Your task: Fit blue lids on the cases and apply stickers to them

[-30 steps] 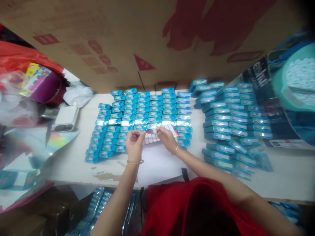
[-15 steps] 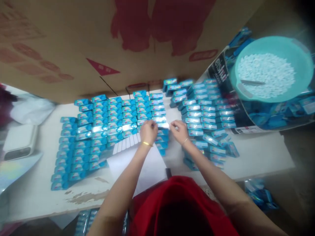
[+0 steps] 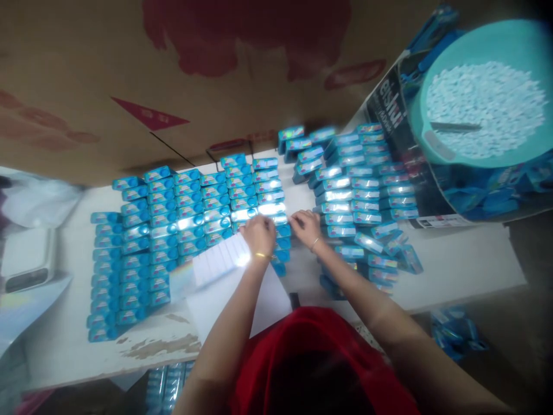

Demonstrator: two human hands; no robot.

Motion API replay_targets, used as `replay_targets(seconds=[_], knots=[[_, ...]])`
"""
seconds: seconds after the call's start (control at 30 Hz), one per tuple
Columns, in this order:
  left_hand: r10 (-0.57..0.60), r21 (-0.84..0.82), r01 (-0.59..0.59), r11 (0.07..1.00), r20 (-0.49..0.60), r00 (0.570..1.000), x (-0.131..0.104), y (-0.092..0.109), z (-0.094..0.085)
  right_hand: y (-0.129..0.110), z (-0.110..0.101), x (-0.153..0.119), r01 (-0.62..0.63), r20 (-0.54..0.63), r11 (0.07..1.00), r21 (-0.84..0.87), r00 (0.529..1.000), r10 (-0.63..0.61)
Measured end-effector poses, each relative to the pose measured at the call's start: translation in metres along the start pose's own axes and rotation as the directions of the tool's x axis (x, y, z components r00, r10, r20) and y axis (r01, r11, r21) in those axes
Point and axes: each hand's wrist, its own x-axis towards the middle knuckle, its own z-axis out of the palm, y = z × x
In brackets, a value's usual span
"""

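My left hand point(image 3: 259, 235) is closed, with one end of a sheet of white strip labels point(image 3: 220, 259) held at its palm. Its fingertips touch the row of small blue plastic boxes at one box point(image 3: 279, 219), whose top shines. My right hand point(image 3: 306, 229) is pinched at the right end of that same box; anything between its fingertips is too small and blurred to make out. Larger white paper point(image 3: 242, 305) lies below the label sheet, partly behind my left forearm. Rows of blue boxes point(image 3: 162, 230) stand closely packed to the left.
More blue boxes point(image 3: 341, 196) stand right of my hands, some tipped askew. A turquoise basin point(image 3: 436, 147) of small white pieces rests on a black carton point(image 3: 397, 115) holding blue packs. A big cardboard box point(image 3: 259, 109) backs the white table point(image 3: 466, 259). A white device point(image 3: 28, 253) sits left.
The view has shifted a little. A whitish strip that showed between my fingertips is no longer distinguishable; my hands remain close together at the box row. The label sheet shows more of its length.
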Motion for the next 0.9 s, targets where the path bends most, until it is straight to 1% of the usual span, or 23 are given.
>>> replay_targets(seconds=[0.07,0.13,0.2,0.23,0.3,0.37,0.4,0.43,0.47,0.5,0.53,0.57,0.6,0.67,0.7,0.73,0.77,0.8,0.83,0.87,0.9], knots=[[-0.053,-0.028,0.053,0.998,-0.002,0.999,0.002,-0.001,-0.001,0.002,0.003,0.0,-0.058,0.004,0.997,0.05,0.998,0.058],[-0.102,-0.067,0.102,0.993,0.004,0.995,0.005,-0.003,-0.002,0.002,0.005,-0.003,-0.103,-0.02,0.99,0.093,0.994,0.105],[-0.116,-0.094,0.116,0.989,0.009,0.993,0.006,-0.004,-0.002,0.001,0.007,-0.007,-0.097,-0.02,0.989,0.11,0.995,0.1],[-0.114,-0.101,0.114,0.988,0.009,0.993,0.006,-0.005,-0.002,0.0,0.007,-0.01,-0.08,0.004,0.991,0.107,0.997,0.08],[-0.121,-0.101,0.121,0.988,0.008,0.993,0.006,-0.003,0.0,0.0,0.007,-0.016,-0.046,0.089,0.996,0.076,0.995,0.039],[-0.14,-0.087,0.141,0.986,0.009,0.99,0.006,0.0,0.001,0.002,0.005,-0.02,-0.024,0.176,1.0,0.004,0.984,0.023],[-0.149,-0.081,0.15,0.985,0.02,0.989,0.006,0.001,0.0,0.002,0.004,-0.022,-0.012,0.196,0.999,-0.038,0.98,0.019],[-0.15,-0.087,0.153,0.984,0.04,0.988,0.007,0.002,-0.002,0.002,0.002,-0.022,-0.004,0.185,0.997,-0.077,0.983,0.018],[-0.138,-0.11,0.144,0.983,0.061,0.989,0.007,0.001,-0.007,-0.001,-0.001,-0.022,0.001,0.141,0.995,-0.101,0.99,0.014],[-0.112,-0.149,0.122,0.981,0.07,0.991,0.008,-0.001,-0.014,-0.006,-0.004,-0.021,0.007,0.073,0.995,-0.101,0.997,0.001],[-0.073,-0.198,0.082,0.977,0.053,0.996,0.008,-0.007,-0.024,-0.015,-0.007,-0.019,0.026,-0.004,0.997,-0.075,1.0,-0.026],[-0.025,-0.245,0.025,0.969,0.007,1.0,0.007,-0.016,-0.037,-0.027,-0.009,-0.018,0.063,-0.073,0.998,-0.025,0.995,-0.065],[0.024,-0.275,-0.04,0.961,-0.061,0.998,0.006,-0.028,-0.052,-0.042,-0.012,-0.017,0.121,-0.119,0.992,0.042,0.986,-0.115],[0.1,-0.244,-0.146,0.959,-0.192,0.976,0.0,-0.062,-0.086,-0.08,-0.015,-0.017,0.272,-0.131,0.942,0.198,0.96,-0.249],[0.123,-0.19,-0.164,0.968,-0.21,0.97,-0.005,-0.083,-0.103,-0.101,-0.016,-0.019,0.334,-0.103,0.902,0.273,0.942,-0.318],[0.126,-0.108,-0.149,0.983,-0.2,0.972,-0.012,-0.106,-0.118,-0.121,-0.015,-0.022,0.385,-0.058,0.859,0.338,0.919,-0.389],[0.097,-0.011,-0.101,0.995,-0.184,0.978,-0.02,-0.13,-0.13,-0.14,-0.012,-0.025,0.423,0.0,0.817,0.391,0.888,-0.46],[0.05,0.088,-0.037,0.995,-0.152,0.987,-0.029,-0.153,-0.139,-0.157,-0.008,-0.029,0.449,0.062,0.785,0.427,0.852,-0.521],[0.009,0.166,0.01,0.986,-0.112,0.994,-0.039,-0.175,-0.143,-0.171,-0.002,-0.033,0.463,0.128,0.766,0.446,0.814,-0.567],[-0.011,0.219,0.025,0.975,-0.066,0.998,-0.05,-0.194,-0.143,-0.182,0.006,-0.037,0.471,0.197,0.762,0.445,0.778,-0.596],[-0.011,0.25,0.018,0.968,-0.032,0.999,-0.061,-0.21,-0.139,-0.191,0.016,-0.041,0.474,0.266,0.771,0.426,0.749,-0.607]])
